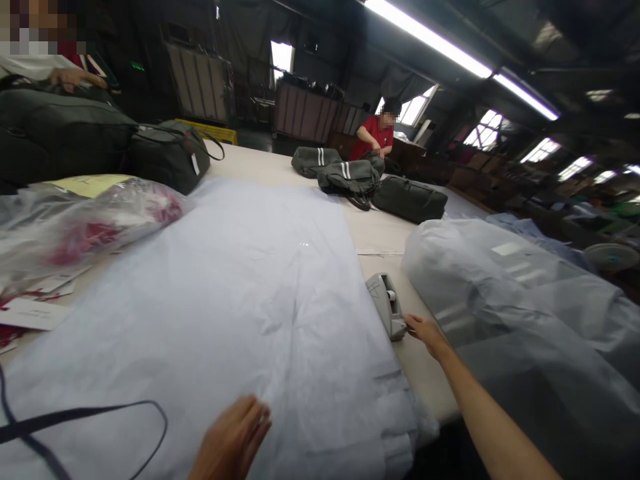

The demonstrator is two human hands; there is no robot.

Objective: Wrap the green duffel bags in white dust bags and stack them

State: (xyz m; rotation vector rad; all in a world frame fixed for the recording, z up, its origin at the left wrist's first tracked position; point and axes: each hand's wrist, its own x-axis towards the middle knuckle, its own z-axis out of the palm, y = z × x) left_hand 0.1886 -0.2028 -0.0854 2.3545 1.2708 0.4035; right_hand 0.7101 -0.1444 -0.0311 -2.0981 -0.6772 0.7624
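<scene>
A pale grey tape dispenser (385,303) stands at the right edge of a stack of flat, translucent white plastic bags (240,287). My right hand (424,333) reaches to its front end, thumb and fingers pinched on the tape there; the strip itself is too fine to see clearly. Low in the middle, my left hand (235,433) is over the bags with its fingers curled together. Whatever its fingertips hold, if anything, is too small and blurred to name. A dark strap (85,413) loops across the bags at lower left.
At right lies a large plastic-wrapped bag (520,320). Dark green bags (170,153) and a clear bag of red tags (105,227) are at left. Across the table (380,233), a person in red (373,137) handles more bags (410,198). Another person's hand (70,79) shows upper left.
</scene>
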